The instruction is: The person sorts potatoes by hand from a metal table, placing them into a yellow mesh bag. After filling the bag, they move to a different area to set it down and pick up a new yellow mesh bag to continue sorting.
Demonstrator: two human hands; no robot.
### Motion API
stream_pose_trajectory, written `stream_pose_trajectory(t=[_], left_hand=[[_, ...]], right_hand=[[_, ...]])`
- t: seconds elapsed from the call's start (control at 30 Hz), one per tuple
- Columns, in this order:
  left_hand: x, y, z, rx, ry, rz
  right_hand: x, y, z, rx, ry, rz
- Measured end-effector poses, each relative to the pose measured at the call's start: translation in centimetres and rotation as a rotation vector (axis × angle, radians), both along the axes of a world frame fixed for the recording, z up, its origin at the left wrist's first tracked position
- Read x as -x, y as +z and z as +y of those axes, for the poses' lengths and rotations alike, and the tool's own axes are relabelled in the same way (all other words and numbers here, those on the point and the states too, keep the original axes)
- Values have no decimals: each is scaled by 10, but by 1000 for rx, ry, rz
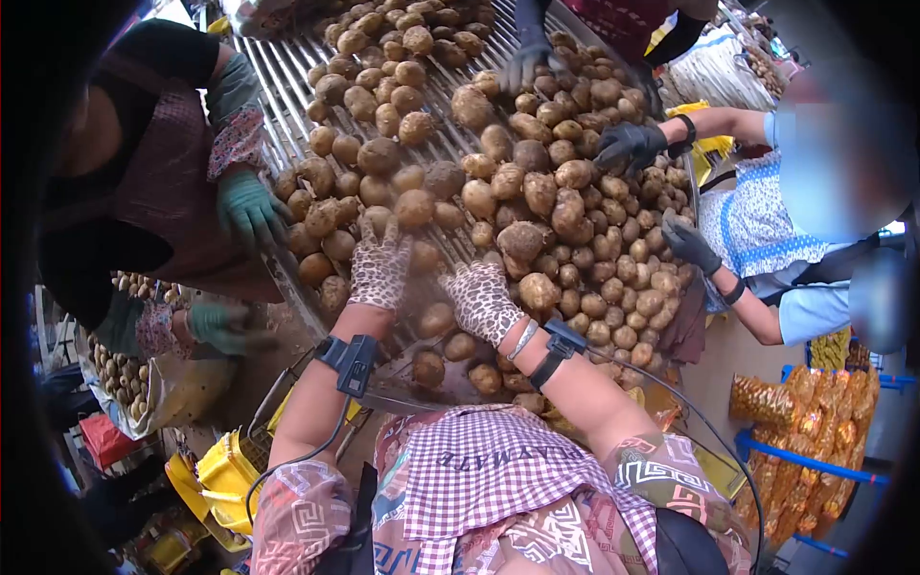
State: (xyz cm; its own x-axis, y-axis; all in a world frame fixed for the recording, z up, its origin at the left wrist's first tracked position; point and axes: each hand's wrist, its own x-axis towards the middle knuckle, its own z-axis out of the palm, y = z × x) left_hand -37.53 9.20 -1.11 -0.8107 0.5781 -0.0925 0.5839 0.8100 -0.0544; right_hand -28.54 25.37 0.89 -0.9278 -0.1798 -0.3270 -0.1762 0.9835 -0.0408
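Observation:
Brown, soil-dusted potatoes [414, 207] of mixed sizes, some knobbly, cover a slatted metal sorting table [278, 101]. My left hand [379, 273], in a leopard-print glove, has its fingers stretched out and apart against potatoes on the left side of the heap. To its right, my right hand [482, 299] wears a matching glove. Its fingers reach forward beside several potatoes at the near end of the slats, holding none that I can see. Blur lies over the gap between the hands. A few loose potatoes [428, 368] lie near the table's front edge.
At left, a co-worker's green-gloved hand [251, 209] touches the table edge. Dark-gloved hands [630, 146] of co-workers work at the right and far side. Yellow crates [230, 479], a sack of potatoes [125, 379] and filled orange net bags [810, 441] stand around.

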Motion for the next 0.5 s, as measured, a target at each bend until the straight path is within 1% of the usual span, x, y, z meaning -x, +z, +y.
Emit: stream_pose_trajectory(t=[0.03,0.07,0.13,0.17,0.2,0.23,0.27,0.3,0.33,0.37,0.4,0.43,0.47,0.5], left_hand=[[-4,-2,-5,-59,-38,23],[-8,-4,-10,-57,-55,13],[-25,3,-19,-81,-113,-33],[-33,6,-19,-134,-79,-55],[-36,11,-18,-140,-90,-61],[-40,16,-16,-178,-87,-82],[-43,19,-14,-216,-81,-103],[-46,20,-11,-256,-123,-113],[-48,15,-10,-261,-123,-116],[-49,6,-8,-352,-149,-223],[-50,1,-6,-442,-178,-330],[-50,5,-1,-395,-195,-320],[-48,21,8,-391,-204,-318],[-46,45,17,-335,-283,-444]], right_hand=[[-11,15,7,94,107,54],[-19,23,16,96,90,45],[-40,33,36,1145,-244,-34],[-52,42,48,1585,-474,-88],[-65,52,69,1754,-643,-157],[-78,57,85,2039,-756,-113],[-88,48,107,2220,-776,-15],[-103,44,127,2231,-908,40],[-113,48,139,2010,-1143,120],[-116,44,144,1440,-1084,126],[-115,54,144,883,-981,125],[-108,73,131,573,-885,11],[-99,87,119,268,-779,-101],[-100,73,120,228,-709,-84]])
